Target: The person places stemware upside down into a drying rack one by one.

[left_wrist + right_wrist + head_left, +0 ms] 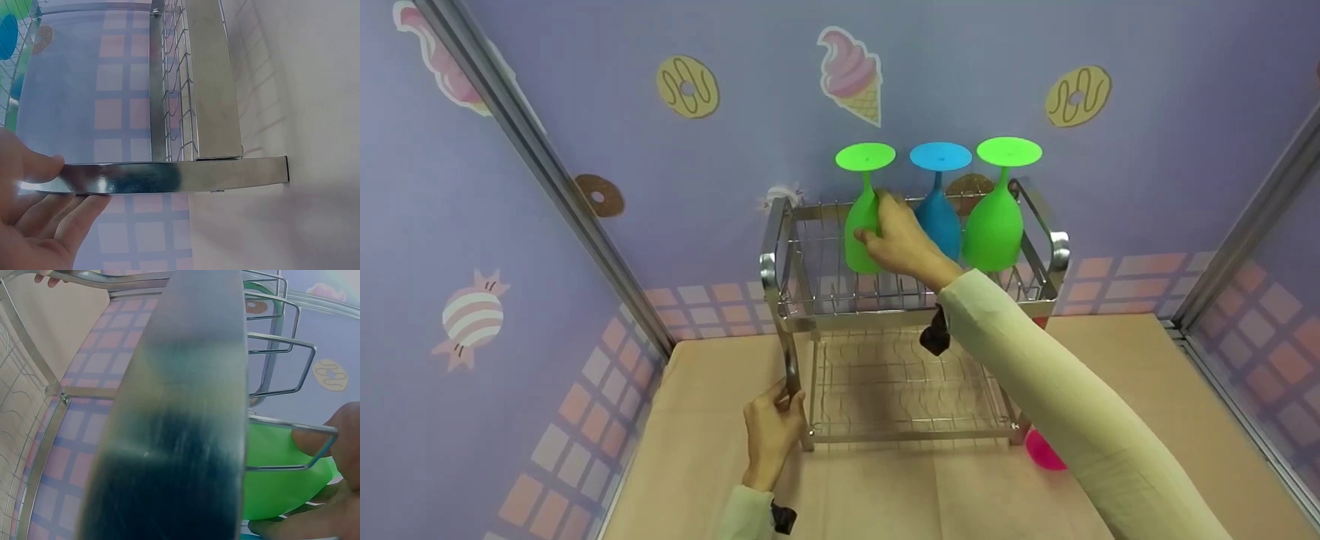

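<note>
Three plastic goblets stand upside down on the upper tier of a metal dish rack (877, 322): a green goblet (859, 225) at the left, a blue goblet (939, 214) in the middle and another green goblet (996, 229) at the right. My right hand (904, 240) grips the bowl of the left green goblet; in the right wrist view, thumb and fingers lie on either side of the green bowl (275, 486). Low on the rack's left front, my left hand (772, 427) holds the metal leg (140, 177) between thumb and fingers.
A pink object (1045, 452), partly hidden by my right sleeve, lies on the table (720, 375) by the rack's right front foot. Behind the rack rises a patterned wall (765, 97), with side panels to left and right. The rack's lower wire tier (900, 382) sits near the tabletop.
</note>
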Demonstrator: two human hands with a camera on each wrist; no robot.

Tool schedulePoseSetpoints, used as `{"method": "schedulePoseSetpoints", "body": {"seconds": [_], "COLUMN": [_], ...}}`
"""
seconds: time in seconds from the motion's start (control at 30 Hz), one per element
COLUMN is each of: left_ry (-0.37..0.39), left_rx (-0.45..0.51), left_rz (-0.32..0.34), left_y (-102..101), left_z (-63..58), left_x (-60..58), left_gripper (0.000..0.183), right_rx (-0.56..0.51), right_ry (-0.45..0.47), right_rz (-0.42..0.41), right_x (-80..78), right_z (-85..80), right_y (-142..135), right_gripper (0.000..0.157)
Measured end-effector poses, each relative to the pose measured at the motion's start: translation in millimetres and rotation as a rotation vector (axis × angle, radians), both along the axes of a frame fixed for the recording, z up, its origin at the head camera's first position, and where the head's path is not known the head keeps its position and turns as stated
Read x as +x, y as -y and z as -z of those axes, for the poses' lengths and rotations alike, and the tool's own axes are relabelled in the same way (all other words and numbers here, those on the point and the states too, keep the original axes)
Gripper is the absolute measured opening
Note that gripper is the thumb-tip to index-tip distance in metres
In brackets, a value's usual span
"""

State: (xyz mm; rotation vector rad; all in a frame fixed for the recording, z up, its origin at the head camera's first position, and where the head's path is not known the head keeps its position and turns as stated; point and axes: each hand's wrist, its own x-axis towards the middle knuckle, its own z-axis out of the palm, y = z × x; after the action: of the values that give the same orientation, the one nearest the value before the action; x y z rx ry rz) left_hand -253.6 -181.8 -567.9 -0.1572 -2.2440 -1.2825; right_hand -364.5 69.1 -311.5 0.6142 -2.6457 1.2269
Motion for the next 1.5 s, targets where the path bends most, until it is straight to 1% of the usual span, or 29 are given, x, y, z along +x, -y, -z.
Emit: {"method": "schedulePoseSetpoints", "body": {"seconds": [0.13,0.23,0.37,0.5,0.73,0.83,0.97,1.17,1.37,1.5], "left_ry": [0.012,0.003,-0.008,-0.006,0.004,0.005,0.009,0.007,0.012,0.009], "left_rx": [0.010,0.005,-0.004,0.001,0.001,-0.006,-0.016,-0.010,-0.019,-0.014], "left_rz": [-0.011,-0.006,0.004,0.000,-0.008,-0.014,-0.024,-0.018,0.017,0.014], "left_y": [-1,-1,-1,-1,-2,-3,-3,-2,-1,-1], "left_z": [-1.1,-1.5,-1.6,-1.7,-0.9,-1.2,-1.4,-1.8,0.1,0.4], "left_x": [1.3,1.1,-0.2,-0.8,0.0,0.2,0.5,0.4,-0.4,-1.2], "left_gripper": [0.021,0.020,0.020,0.021,0.020,0.020,0.021,0.022,0.025,0.025], "right_rx": [0.008,0.008,0.021,0.031,0.052,0.059,0.065,0.077,0.074,0.069], "right_ry": [0.022,0.031,0.022,0.011,-0.013,-0.022,-0.025,-0.032,-0.104,-0.139], "right_rz": [0.001,0.004,0.013,0.024,0.045,0.045,0.033,0.008,-0.037,-0.058], "right_x": [1.3,2.3,2.7,3.9,7.7,11.8,19.8,35.8,57.8,74.7], "right_z": [0.6,0.4,0.3,0.1,-1.7,-3.9,-7.0,-12.3,-12.4,-9.9], "right_y": [1,1,1,1,0,-2,-5,-13,-31,-50], "right_gripper": [0.061,0.062,0.065,0.067,0.067,0.066,0.065,0.071,0.065,0.062]}}
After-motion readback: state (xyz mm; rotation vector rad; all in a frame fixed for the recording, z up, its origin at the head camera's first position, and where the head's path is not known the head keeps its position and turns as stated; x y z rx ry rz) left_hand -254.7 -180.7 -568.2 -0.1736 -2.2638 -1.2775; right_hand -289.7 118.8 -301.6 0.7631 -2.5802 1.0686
